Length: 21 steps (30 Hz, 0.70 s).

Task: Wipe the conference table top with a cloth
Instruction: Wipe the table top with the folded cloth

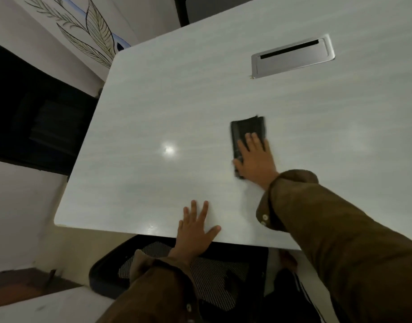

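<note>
our right hand (254,159) lies flat, fingers straight, pressing the cloth (247,134) onto mid table (153,101) so its folded face drags evenly. our left hand (195,227) is spread empty at the near edge, likely bracing our reach.

Black cloth (247,130), folded into a rectangle, lies flat under the right hand (255,159), projecting beyond its fingertips. White glossy conference table top (177,101) lies beneath both hands, its near edge under the left hand (193,227).
</note>
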Motion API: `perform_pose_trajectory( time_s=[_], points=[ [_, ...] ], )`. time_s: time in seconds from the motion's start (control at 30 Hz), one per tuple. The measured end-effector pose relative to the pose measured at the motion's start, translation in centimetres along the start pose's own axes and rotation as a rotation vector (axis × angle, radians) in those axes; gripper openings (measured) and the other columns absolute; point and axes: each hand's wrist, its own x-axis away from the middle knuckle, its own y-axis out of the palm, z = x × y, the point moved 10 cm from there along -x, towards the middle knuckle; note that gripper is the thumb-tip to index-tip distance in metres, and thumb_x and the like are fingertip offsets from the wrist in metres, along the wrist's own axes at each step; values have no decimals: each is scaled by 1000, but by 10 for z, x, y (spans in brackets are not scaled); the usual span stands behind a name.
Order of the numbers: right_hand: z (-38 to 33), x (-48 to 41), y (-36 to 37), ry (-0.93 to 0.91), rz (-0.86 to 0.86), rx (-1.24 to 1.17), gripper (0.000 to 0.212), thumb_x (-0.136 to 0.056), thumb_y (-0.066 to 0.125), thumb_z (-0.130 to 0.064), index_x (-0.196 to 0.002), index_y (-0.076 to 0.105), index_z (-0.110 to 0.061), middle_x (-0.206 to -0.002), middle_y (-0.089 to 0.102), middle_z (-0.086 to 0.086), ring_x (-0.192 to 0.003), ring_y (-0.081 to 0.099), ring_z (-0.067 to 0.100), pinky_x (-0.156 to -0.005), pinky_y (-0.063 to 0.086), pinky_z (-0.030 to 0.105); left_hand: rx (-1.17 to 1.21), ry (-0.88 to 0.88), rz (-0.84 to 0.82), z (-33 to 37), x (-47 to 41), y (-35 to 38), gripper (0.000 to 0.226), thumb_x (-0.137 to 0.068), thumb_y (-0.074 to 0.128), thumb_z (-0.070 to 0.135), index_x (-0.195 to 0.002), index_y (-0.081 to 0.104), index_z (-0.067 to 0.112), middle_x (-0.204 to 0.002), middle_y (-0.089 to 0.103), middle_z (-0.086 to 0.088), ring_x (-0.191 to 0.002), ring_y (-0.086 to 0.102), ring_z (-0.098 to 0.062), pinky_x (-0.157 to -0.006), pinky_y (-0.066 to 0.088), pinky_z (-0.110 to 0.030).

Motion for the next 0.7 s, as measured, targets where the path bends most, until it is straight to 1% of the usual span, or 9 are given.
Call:
perform_pose_trajectory(
  time_s=[0.1,0.2,0.27,0.33,0.4,0.47,0.53,0.63,0.7],
  points=[
    [-27,64,19,-262,-16,19,69,-95,32,-57,-147,48,-14,-152,43,18,-144,36,34,-118,21,52,25,-9,1,5,2,-2,84,-92,41,68,-152,-13,45,-162,-24,0,-150,-17,-29,-119,5,-53],
    [-15,134,31,-429,-91,80,67,-99,32,-62,-150,43,-21,-159,34,8,-148,29,26,-117,18,48,54,-41,-3,7,2,-3,84,-93,43,65,-153,-12,42,-162,-23,-1,-150,-16,-31,-119,5,-54],
    [8,158,21,-505,-76,130,68,-99,32,-67,-152,39,-26,-161,29,3,-150,24,21,-117,18,44,64,-50,-6,9,5,-3,84,-94,43,63,-154,-11,40,-162,-23,-2,-150,-16,-31,-120,6,-54],
    [36,156,13,-488,-111,175,69,-98,29,-70,-154,33,-31,-162,26,0,-151,19,18,-119,15,42,89,-57,-7,11,6,-4,83,-95,44,61,-154,-9,39,-163,-22,-2,-150,-16,-31,-120,6,-54],
    [50,138,3,-321,-128,170,74,-96,14,-74,-156,21,-32,-164,22,1,-152,9,17,-121,9,41,110,-72,-11,14,9,-4,81,-96,44,57,-155,-7,37,-163,-20,-3,-150,-15,-32,-120,7,-53],
    [47,118,-1,-100,-118,112,85,-88,-3,-74,-158,12,-30,-167,6,2,-154,-2,20,-123,2,43,112,-86,-10,19,11,-4,77,-98,44,52,-156,-5,35,-164,-17,-6,-150,-12,-35,-121,11,-53],
    [27,109,4,29,-138,102,87,-86,-1,-72,-160,6,-27,-167,-3,5,-154,-7,24,-123,1,48,95,-86,18,29,14,-3,72,-101,41,46,-156,-3,34,-164,-14,-8,-150,-10,-37,-120,13,-53],
    [-12,124,20,-68,-201,117,90,-83,-3,-70,-160,6,-24,-167,-3,8,-154,-8,25,-124,3,50,73,-42,60,39,21,2,66,-103,37,41,-156,-1,37,-164,-13,-7,-150,-9,-36,-119,10,-54],
    [-25,150,25,-244,-168,152,85,-88,7,-70,-158,21,-24,-165,15,8,-151,1,24,-122,17,51,59,-7,95,40,24,4,65,-103,36,42,-156,-1,37,-164,-13,-7,-150,-9,-35,-120,8,-53]
  ],
)
